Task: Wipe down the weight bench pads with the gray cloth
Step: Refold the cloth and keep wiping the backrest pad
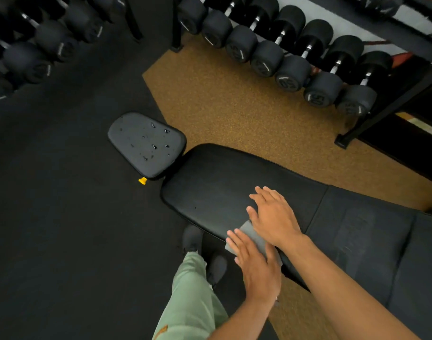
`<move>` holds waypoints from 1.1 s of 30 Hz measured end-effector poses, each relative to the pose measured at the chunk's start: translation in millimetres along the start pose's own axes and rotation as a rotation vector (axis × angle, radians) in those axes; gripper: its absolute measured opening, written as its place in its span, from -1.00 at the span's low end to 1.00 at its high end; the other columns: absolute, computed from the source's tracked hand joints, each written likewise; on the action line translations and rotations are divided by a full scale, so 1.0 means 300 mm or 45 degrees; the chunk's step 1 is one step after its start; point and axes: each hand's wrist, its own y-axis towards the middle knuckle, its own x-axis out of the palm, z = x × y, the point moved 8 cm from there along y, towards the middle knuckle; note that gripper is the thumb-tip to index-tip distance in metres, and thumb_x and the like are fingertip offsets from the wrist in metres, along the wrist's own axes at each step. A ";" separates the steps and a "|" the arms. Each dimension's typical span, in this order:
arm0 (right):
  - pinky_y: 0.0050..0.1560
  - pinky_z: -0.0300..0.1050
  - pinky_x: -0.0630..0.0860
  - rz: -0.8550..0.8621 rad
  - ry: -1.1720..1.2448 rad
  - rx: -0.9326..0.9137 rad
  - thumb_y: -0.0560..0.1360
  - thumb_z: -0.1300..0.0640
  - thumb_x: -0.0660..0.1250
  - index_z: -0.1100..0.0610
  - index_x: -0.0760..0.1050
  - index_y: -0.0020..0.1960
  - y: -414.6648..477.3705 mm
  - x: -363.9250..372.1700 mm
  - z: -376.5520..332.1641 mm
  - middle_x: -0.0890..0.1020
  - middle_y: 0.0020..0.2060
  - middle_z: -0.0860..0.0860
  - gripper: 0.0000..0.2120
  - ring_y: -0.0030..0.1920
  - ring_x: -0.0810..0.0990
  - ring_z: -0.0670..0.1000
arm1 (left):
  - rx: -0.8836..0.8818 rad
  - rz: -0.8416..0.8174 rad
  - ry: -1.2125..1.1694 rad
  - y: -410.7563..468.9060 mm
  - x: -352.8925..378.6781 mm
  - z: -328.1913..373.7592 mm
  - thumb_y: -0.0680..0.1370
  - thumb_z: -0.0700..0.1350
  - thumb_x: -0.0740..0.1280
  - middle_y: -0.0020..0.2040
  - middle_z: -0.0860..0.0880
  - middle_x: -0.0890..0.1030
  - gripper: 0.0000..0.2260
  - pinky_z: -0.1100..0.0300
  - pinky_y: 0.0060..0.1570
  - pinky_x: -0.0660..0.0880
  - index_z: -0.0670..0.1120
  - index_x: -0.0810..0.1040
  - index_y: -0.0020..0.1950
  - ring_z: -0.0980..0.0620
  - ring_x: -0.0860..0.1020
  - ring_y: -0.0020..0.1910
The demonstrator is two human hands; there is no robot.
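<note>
Both hands, left (255,263) and right (275,215), pressed flat-fingered on the gray cloth (253,235) at lower centre; the long pad (222,187) looked dry, the seat pad (146,144) still beaded.

The room is dim, and the black floor (62,217) swallows nearly all detail. Soft light from above picks out my hands — the left hand (255,265) and right hand (275,217) are the brightest things here. Droplets on the seat pad (146,143) catch small glints. The dumbbells (266,57) look slightly soft, and the wide lens bends the racks toward the edges — corners darkest.
</note>
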 end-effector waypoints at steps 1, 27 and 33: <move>0.61 -0.05 -0.01 -0.014 0.002 -0.012 0.70 -0.07 0.08 0.10 0.32 0.57 0.006 0.010 -0.016 0.28 0.59 0.05 -0.50 0.62 0.15 0.03 | -0.066 0.006 -0.080 0.035 0.000 -0.002 0.73 0.09 0.12 0.62 -0.07 -0.48 -0.21 0.04 0.61 -0.29 -0.16 -0.43 0.61 -0.01 -0.53 0.55; 0.62 -0.03 -0.06 -0.190 -0.067 -0.183 0.70 -0.10 0.07 0.09 0.26 0.60 0.152 0.224 -0.174 0.18 0.63 0.04 -0.48 0.64 0.07 0.05 | -0.747 0.621 -0.407 0.672 -0.462 -0.311 0.71 0.23 0.04 0.64 -0.25 0.12 -0.24 -0.22 0.37 0.35 -0.17 -0.25 0.68 -0.38 0.41 0.43; 0.61 -0.01 0.00 -0.152 -0.065 -0.142 0.69 -0.07 0.12 0.12 0.30 0.58 0.192 0.230 -0.186 0.21 0.62 0.07 -0.48 0.63 0.12 0.07 | -0.830 0.609 -0.892 0.625 -0.423 -0.371 0.61 0.37 -0.08 0.62 -0.24 0.28 -0.21 -0.16 0.55 0.21 -0.10 0.02 0.71 -0.29 0.33 0.55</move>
